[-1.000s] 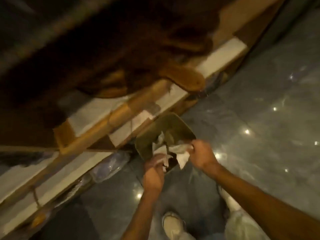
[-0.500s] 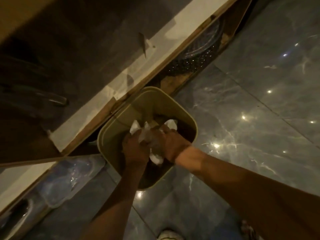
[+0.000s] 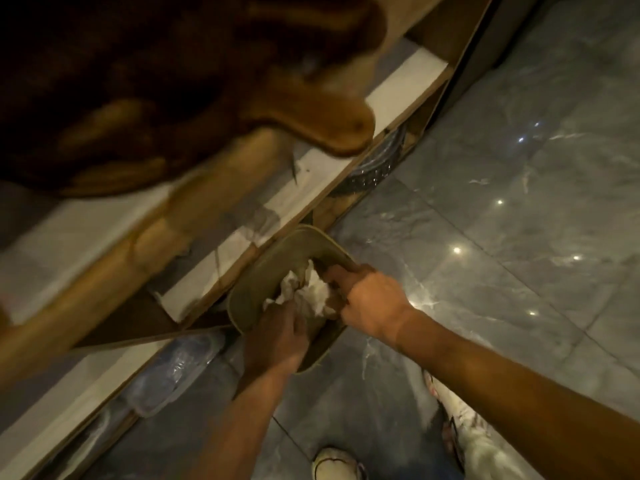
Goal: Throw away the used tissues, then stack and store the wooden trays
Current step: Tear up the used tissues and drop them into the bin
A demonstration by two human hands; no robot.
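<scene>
An olive-green waste bin [image 3: 256, 271] stands on the floor against a low shelf unit. Crumpled white tissues [image 3: 313, 292] fill its mouth. My left hand [image 3: 277, 337] reaches over the bin's near rim with its fingers pressed on the tissues. My right hand [image 3: 367, 299] comes in from the right, fingers curled into the wad at the bin's right rim. Blurred wooden trays [image 3: 325, 123] with rounded edges loom close to the camera at upper left, above the shelf.
The shelf unit [image 3: 398, 98] has white boards and wooden edges. Clear plastic containers [image 3: 169, 372] lie on its lowest level, left of the bin. Glossy grey marble floor [image 3: 502, 220] spreads to the right. My feet in light shoes [image 3: 337, 464] stand below the bin.
The view has swung up and back, so the wooden trays are in sight again. Both hands stay on the tissues in the bin, with the right one now at the bin's right rim.
</scene>
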